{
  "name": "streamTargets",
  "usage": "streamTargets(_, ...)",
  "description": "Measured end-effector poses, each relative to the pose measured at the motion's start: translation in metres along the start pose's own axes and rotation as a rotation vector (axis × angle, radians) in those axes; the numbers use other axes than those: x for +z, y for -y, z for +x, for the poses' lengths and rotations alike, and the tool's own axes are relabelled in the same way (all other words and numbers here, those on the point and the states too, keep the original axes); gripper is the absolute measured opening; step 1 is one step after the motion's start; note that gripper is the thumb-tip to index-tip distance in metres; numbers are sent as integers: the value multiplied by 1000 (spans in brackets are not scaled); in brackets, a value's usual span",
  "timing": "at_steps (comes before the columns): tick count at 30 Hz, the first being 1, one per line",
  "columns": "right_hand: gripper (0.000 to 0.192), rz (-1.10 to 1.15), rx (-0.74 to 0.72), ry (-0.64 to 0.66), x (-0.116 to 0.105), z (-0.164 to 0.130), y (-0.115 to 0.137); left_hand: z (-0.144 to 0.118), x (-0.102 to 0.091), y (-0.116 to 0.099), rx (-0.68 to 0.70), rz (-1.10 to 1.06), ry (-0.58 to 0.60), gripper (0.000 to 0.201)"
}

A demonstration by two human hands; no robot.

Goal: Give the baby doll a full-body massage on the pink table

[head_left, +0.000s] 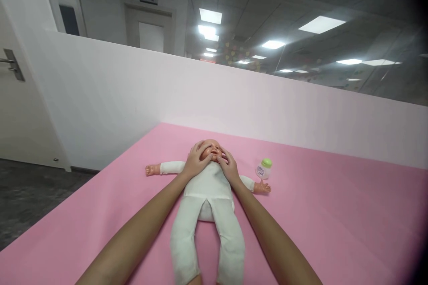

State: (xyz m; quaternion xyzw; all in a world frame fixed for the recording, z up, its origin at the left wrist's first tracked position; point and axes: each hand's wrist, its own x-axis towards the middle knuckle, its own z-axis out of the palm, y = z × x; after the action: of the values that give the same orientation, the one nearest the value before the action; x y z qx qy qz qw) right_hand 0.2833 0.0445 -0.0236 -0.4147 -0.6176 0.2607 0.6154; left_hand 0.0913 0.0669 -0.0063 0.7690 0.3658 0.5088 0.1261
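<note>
Doll [207, 196] flat on its back on the pink mat [334, 213], head [211, 149] at the far end and legs running back toward the person, so its long axis lines up with both forearms. Left hand [195, 162] cups one side of the head, right hand [228, 165] the other, fingers spread and pressing lightly, not clenched. Both reach about equally. Little green-capped bottle [264, 168] stands just beyond the right hand, near the doll's outstretched arm.
</note>
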Motion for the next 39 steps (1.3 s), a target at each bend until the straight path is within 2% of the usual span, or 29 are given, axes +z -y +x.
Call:
streamTargets(4, 55, 27, 31, -2, 0, -1, 4, 0, 0, 2, 7, 3, 5, 43)
streamTargets(9, 55, 35, 31, 1, 0, -2, 7, 1, 0, 1, -13, 5, 19, 49)
streamTargets(15, 53, 25, 39, -8, -1, -1, 7, 1, 0, -3, -2, 4, 14, 42)
streamTargets(19, 57, 21, 39, 5, -1, -1, 6, 0, -1, -7, -27, 3, 10, 51)
streamTargets(24, 58, 16, 38, 7, -3, -1, 2, 0, 0, -7, -6, -1, 16, 49)
streamTargets(30, 57, 16, 24, 6, -3, 0, 0, 1, 2, 0, 16, -38, 6, 65)
streamTargets(39, 52, 21, 32, -1, -3, -1, 3, 3, 1, 2, 34, -29, 30, 56)
